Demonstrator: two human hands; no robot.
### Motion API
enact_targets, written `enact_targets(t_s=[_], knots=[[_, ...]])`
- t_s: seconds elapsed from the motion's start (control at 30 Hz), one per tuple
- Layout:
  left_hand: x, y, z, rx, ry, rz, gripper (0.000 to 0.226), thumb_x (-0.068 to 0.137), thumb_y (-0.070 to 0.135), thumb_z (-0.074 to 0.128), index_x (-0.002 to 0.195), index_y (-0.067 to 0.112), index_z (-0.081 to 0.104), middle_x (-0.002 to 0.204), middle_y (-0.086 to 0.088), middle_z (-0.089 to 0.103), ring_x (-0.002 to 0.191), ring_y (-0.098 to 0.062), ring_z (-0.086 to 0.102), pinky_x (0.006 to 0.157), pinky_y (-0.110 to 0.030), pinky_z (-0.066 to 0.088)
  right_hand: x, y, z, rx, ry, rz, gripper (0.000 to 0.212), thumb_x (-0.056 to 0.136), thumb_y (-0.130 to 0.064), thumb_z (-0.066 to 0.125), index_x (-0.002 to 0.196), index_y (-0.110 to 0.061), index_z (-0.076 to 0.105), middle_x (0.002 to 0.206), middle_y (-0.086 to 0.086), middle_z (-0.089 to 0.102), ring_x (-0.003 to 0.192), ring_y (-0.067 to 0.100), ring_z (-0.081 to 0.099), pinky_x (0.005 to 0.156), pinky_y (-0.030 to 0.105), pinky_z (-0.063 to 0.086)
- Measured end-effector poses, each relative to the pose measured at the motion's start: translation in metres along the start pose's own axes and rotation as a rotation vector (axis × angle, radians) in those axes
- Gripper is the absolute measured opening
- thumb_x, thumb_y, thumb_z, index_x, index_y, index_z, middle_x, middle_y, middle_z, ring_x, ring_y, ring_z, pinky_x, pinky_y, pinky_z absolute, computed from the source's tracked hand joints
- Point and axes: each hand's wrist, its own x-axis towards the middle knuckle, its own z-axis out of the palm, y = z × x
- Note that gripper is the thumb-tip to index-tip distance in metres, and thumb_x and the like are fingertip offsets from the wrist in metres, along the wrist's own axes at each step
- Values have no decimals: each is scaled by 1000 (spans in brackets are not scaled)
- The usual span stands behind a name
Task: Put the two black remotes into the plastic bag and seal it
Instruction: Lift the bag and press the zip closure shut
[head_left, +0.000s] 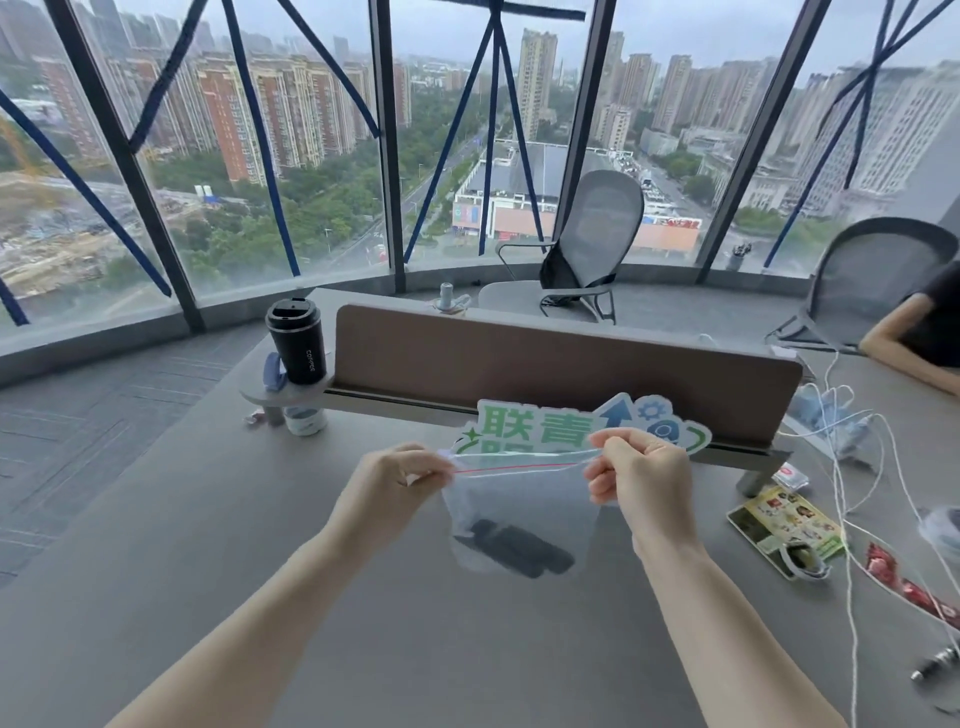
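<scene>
A clear plastic bag (524, 499) with a red zip line along its top hangs above the grey table. My left hand (387, 488) pinches the bag's top left corner. My right hand (641, 475) pinches the top right corner, stretching the zip edge between them. Two black remotes (511, 548) lie side by side inside the bag at its bottom. Whether the zip is closed along its length I cannot tell.
A brown divider panel (545, 358) stands across the table (415, 649) behind the bag, with a green-and-white sign (540, 423) leaning on it. A black coffee tumbler (297, 340) sits at back left. A printed card (784, 525), white cables (852, 467) and red wrappers (914, 587) lie at right. Another person's arm (914, 358) rests far right.
</scene>
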Motion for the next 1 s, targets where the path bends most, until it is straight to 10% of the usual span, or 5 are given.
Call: enact_targets(t_s=[0.2, 0.33, 0.5, 0.8, 1.0], knots=[[14, 27, -13, -213, 40, -110, 30, 73, 7, 78, 87, 32, 69, 73, 1, 73, 64, -9, 62, 72, -30, 49, 0, -4, -16, 4, 36, -15, 23, 84, 1, 48, 80, -8, 70, 51, 11, 62, 36, 13, 47, 38, 23, 43], [15, 43, -7, -287, 85, -114, 27, 73, 4, 77, 84, 27, 70, 75, -9, 74, 70, -22, 68, 80, -43, 55, -5, -8, -17, -417, 80, -328, 12, 86, -17, 58, 89, -27, 65, 62, -2, 60, 53, 14, 54, 53, 29, 44], [13, 64, 3, -84, -18, 7, 21, 77, 8, 71, 87, 25, 65, 69, 2, 69, 69, -21, 64, 72, -32, 51, -17, -14, 15, -652, -349, -567, 28, 79, -40, 73, 103, -27, 72, 89, -11, 63, 90, 11, 54, 80, 32, 47], [-3, 63, -14, 12, -108, 62, 27, 76, 5, 71, 84, 30, 62, 73, 3, 71, 67, -13, 64, 71, -30, 52, -27, -18, 34, -586, -534, -437, 5, 78, -28, 76, 73, -30, 75, 62, -15, 66, 60, -4, 57, 58, 14, 43], [-5, 54, -16, -227, -93, -67, 13, 74, 4, 77, 83, 12, 72, 77, -9, 75, 70, -21, 69, 75, -32, 56, -32, -28, 37, -597, -569, -478, 7, 79, -20, 75, 73, -19, 77, 69, -6, 72, 71, 9, 66, 70, 32, 53]])
